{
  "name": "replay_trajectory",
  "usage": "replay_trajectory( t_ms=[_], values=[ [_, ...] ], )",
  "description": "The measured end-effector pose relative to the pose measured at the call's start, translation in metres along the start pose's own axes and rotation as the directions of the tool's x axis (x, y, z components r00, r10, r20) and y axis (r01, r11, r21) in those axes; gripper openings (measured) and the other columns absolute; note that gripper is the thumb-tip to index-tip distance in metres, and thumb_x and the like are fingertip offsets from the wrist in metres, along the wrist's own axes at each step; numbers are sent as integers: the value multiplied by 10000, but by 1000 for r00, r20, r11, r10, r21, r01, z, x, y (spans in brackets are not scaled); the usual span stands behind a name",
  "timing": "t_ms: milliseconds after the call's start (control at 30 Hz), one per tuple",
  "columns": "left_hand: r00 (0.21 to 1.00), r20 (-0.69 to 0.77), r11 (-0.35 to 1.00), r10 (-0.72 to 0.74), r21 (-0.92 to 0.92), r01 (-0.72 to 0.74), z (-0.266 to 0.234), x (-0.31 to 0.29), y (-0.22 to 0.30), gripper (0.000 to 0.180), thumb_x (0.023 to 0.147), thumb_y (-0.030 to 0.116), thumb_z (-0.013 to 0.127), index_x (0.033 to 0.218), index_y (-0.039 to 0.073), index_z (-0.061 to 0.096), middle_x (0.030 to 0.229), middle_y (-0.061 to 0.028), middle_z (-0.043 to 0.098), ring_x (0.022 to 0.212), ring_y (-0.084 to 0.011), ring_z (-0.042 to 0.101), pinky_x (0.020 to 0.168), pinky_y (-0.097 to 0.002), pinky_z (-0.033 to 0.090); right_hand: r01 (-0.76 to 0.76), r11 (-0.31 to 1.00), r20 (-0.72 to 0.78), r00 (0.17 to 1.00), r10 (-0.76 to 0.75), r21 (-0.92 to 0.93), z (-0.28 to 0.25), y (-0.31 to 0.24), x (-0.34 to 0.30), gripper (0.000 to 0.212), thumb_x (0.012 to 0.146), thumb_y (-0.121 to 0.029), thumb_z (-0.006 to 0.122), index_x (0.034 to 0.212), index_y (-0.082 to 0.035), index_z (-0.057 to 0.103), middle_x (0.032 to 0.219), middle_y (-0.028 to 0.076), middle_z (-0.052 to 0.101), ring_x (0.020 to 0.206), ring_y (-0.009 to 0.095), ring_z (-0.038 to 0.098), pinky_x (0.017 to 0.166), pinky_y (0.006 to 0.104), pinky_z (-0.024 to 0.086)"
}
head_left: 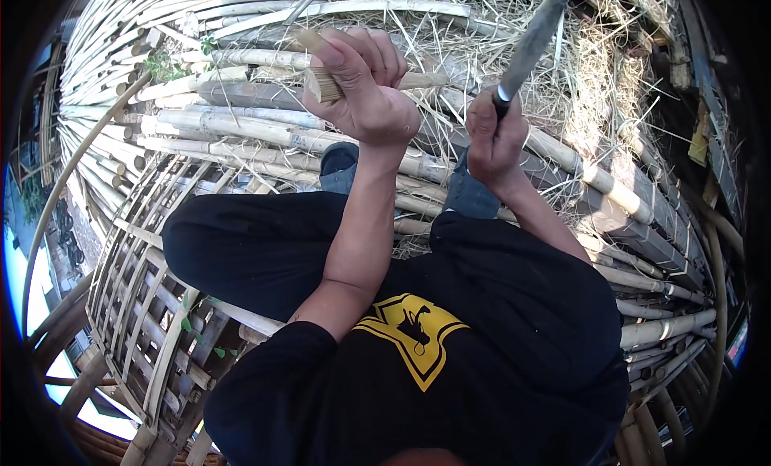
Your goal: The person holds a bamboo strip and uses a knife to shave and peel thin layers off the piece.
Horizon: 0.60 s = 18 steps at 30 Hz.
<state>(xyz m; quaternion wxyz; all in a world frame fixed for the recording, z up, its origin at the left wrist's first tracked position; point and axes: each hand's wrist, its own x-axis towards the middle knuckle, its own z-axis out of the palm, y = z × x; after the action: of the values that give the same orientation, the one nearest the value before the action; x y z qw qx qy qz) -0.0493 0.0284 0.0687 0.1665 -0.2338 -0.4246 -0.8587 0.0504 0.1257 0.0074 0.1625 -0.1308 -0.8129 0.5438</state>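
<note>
Bamboo poles, right hand, knife handle mostly hidden

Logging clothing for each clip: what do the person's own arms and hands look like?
The left hand and right hand wear no gloves; no watch or cable shows. Both forearms are bare. A short, dark sleeve shows on the left; the right sleeve's edge cannot be made out.

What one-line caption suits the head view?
Left hand gripping pale strips, right hand holding a knife, above bamboo poles and straw.
</note>
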Motion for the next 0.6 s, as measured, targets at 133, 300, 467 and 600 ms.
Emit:
replay_trajectory(
  t_ms=[133, 300, 467, 600],
  values=[
    [1000, -13, 1000, 1, -16, -1, -1, 1, 1, 397, 1007, 222, 433, 655, 72, 326, 511, 19, 274, 401, -56, 226, 353, -214, 161, -97, 881, 305, 916, 262, -464, 9, 54, -17, 301, 994, -253, 412, 938, 39, 465, 599, 164, 515, 531, 282, 546, 503, 380, 395],
    [998, -53, 999, -27, 23, 28, -11, 3, 4, 371, 1006, 219, 435, 680, 68, 340, 521, 20, 274, 411, -56, 229, 357, -215, 167, -19, 998, -19, 1000, 20, 55, -19, -38, 25, 275, 998, -247, 413, 915, 9, 472, 556, 122, 495, 441, 316, 494, 443, 375, 364],
    [999, -22, 990, -26, 138, 28, 4, -3, 3, 422, 1009, 331, 388, 673, 88, 303, 508, 18, 232, 401, -68, 207, 351, -223, 188, 21, 978, 150, 989, 10, -207, 14, 48, -21, 250, 987, -237, 404, 972, 8, 451, 588, 161, 533, 485, 365, 524, 478, 412, 391],
    [999, -22, 982, -30, 184, 34, -4, 5, 3, 450, 1014, 369, 362, 663, 101, 278, 501, 17, 211, 402, -74, 183, 346, -226, 201, -182, 922, 302, 908, 291, -343, -2, 9, 8, 281, 988, -259, 404, 990, 17, 462, 634, 192, 548, 554, 335, 532, 529, 415, 399]
  ],
)
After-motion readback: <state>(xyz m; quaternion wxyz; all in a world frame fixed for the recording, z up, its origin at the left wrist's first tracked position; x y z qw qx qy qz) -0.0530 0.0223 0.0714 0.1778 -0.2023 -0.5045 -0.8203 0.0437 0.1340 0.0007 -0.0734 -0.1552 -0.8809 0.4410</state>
